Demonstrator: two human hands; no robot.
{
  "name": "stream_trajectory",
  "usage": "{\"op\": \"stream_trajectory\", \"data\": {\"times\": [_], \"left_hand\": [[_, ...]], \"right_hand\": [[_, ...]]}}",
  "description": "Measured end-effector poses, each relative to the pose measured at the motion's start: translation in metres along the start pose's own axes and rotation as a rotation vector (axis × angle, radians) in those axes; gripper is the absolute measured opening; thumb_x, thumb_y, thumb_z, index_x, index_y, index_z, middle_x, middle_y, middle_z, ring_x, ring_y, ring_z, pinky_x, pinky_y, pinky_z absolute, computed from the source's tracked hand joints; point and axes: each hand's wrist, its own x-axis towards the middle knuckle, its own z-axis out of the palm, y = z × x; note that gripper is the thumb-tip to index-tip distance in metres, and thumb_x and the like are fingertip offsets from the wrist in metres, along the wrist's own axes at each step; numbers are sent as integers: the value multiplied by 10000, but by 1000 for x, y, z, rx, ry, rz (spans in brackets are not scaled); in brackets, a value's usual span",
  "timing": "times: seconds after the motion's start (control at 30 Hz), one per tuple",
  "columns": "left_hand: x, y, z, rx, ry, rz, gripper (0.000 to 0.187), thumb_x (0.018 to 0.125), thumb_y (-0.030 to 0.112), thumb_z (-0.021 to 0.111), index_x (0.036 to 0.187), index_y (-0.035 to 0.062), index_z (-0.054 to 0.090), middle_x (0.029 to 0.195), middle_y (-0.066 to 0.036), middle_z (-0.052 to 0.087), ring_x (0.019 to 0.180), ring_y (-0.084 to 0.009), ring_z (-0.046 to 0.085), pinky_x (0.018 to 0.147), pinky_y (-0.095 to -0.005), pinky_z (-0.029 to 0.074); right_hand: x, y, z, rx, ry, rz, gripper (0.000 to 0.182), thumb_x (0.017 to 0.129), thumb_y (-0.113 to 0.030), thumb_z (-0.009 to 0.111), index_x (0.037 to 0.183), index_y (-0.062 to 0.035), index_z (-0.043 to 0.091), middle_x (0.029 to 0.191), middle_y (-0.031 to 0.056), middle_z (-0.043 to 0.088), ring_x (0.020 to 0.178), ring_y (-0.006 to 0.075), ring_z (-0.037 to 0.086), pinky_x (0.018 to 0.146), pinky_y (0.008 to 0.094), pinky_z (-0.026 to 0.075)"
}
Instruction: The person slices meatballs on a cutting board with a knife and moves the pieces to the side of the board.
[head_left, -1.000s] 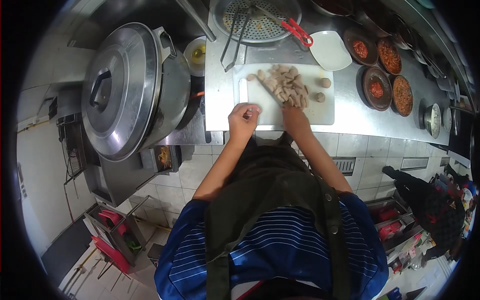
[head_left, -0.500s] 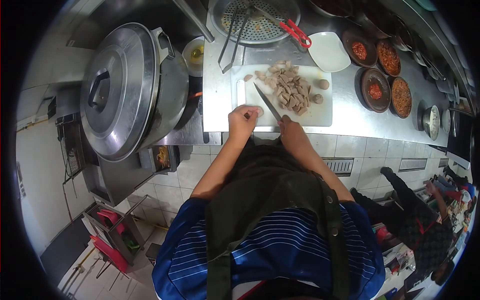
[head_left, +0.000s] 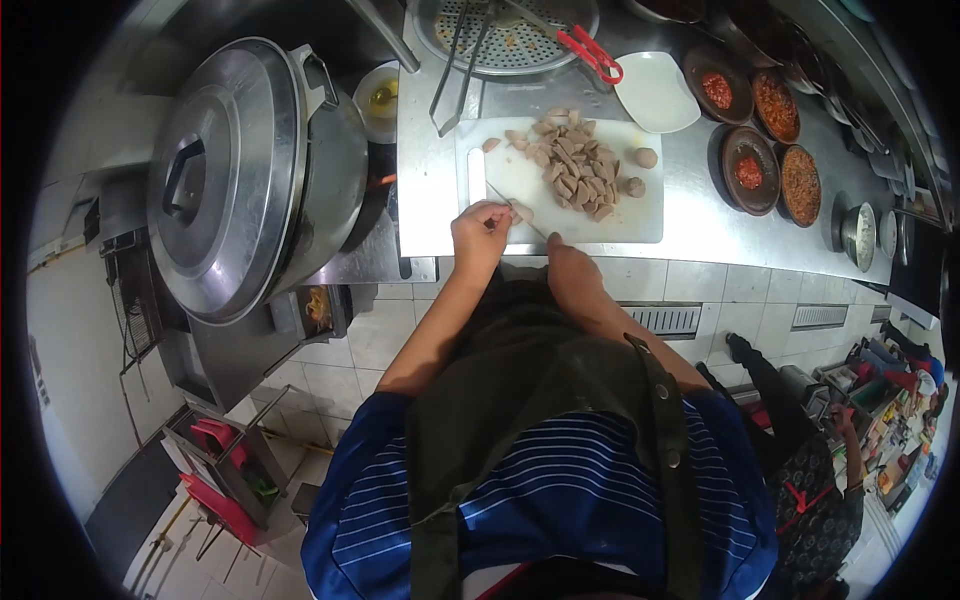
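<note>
On the white cutting board [head_left: 640,222], my left hand [head_left: 480,238] is closed with its fingertips on a small pale-brown piece of what looks like meatball [head_left: 522,212]. My right hand [head_left: 573,272] grips a knife [head_left: 533,227] by its handle, the blade slanting up to the left and lying at that piece, close to the left fingertips. Beyond the hands is a pile of cut brown chunks [head_left: 578,170]. Two uncut round meatballs [head_left: 646,158] sit near the board's right side, and one loose chunk [head_left: 491,145] is at the left.
A large lidded pot [head_left: 235,180] stands to the left, beside a bowl with yellow liquid [head_left: 380,98]. Behind the board are a perforated pan [head_left: 500,60], red-handled tongs [head_left: 590,52] and a white plate [head_left: 657,92]. Brown bowls of red sauce [head_left: 750,170] stand right. Another person [head_left: 800,490] is at lower right.
The knife has swung left, its blade now at the piece by my left fingertips. My right hand moved slightly left with it. The whole view shifted a little.
</note>
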Motion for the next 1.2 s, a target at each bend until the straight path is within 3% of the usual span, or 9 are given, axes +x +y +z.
{"op": "stream_trajectory", "data": {"times": [0.1, 0.53, 0.63, 0.7, 0.8, 0.93, 1.0, 1.07, 1.2], "left_hand": [[-3, 3, -1, -1, -4, -19, 106, 729, -25, 666, 834, -19, 673, 826, -119, 643, 675, -139, 610, 598, -235, 493], [-7, 0, -2, 0, 26, -2, 69, 721, -19, 678, 790, -12, 677, 792, -113, 654, 653, -136, 611, 584, -233, 484], [-13, 2, 1, 3, -2, -27, 146, 718, -24, 677, 863, -17, 667, 865, -124, 640, 720, -153, 621, 660, -242, 514], [-16, -3, 3, 8, -31, 6, 227, 721, -19, 676, 946, -26, 646, 947, -138, 619, 790, -174, 624, 745, -263, 528], [-9, -4, 7, 45, 2, 49, 213, 727, -15, 673, 938, -32, 645, 939, -139, 621, 802, -181, 627, 740, -267, 527], [17, 33, 13, 244, 84, 337, 329, 672, -56, 638, 995, 1, 627, 1012, -155, 610, 919, -290, 606, 830, -334, 485], [23, 64, 31, 144, 46, 301, 357, 656, -27, 645, 1008, 32, 629, 1040, -140, 597, 974, -312, 568, 871, -361, 448], [29, 84, 63, 160, -159, 515, 344, 663, 4, 653, 1003, 50, 636, 1027, -121, 594, 973, -292, 556, 854, -356, 441], [46, 103, 131, 313, -370, 600, 401, 647, 81, 689, 1037, 58, 596, 1045, -106, 553, 999, -303, 522, 855, -381, 424]], "right_hand": [[23, 13, -1, 183, 13, -184, 164, 837, -46, 404, 953, 28, 493, 794, 266, 606, 775, 433, 599, 695, 462, 486], [14, 14, 21, 2, 37, -99, 186, 834, -64, 433, 966, 61, 474, 762, 293, 593, 757, 414, 608, 656, 478, 478], [28, 38, 21, 176, 126, -294, 181, 873, -120, 440, 985, 17, 480, 666, 225, 595, 652, 329, 629, 545, 432, 478], [16, 37, -20, 605, -525, 38, 189, 905, -191, 448, 987, -27, 491, 572, 111, 539, 491, 197, 562, 414, 340, 425], [-3, 70, -34, 755, -671, 69, 212, 915, -245, 454, 976, -45, 489, 539, 31, 465, 399, 95, 438, 349, 261, 349], [-44, 113, -56, 785, -590, 106, 219, 902, -269, 488, 996, -72, 485, 527, 11, 450, 349, 84, 379, 316, 251, 312], [-70, 118, -89, 1013, -442, 190, 233, 909, -287, 482, 917, -57, 448, 506, 5, 418, 348, 107, 373, 335, 250, 321], [-73, 136, -95, 1122, -391, 206, 223, 899, -301, 509, 942, -86, 465, 519, -9, 390, 349, 83, 333, 314, 233, 291], [-60, 156, -95, 1270, -91, 281, 199, 903, -296, 507, 939, -107, 454, 519, -10, 375, 369, 76, 319, 329, 240, 291]]}}
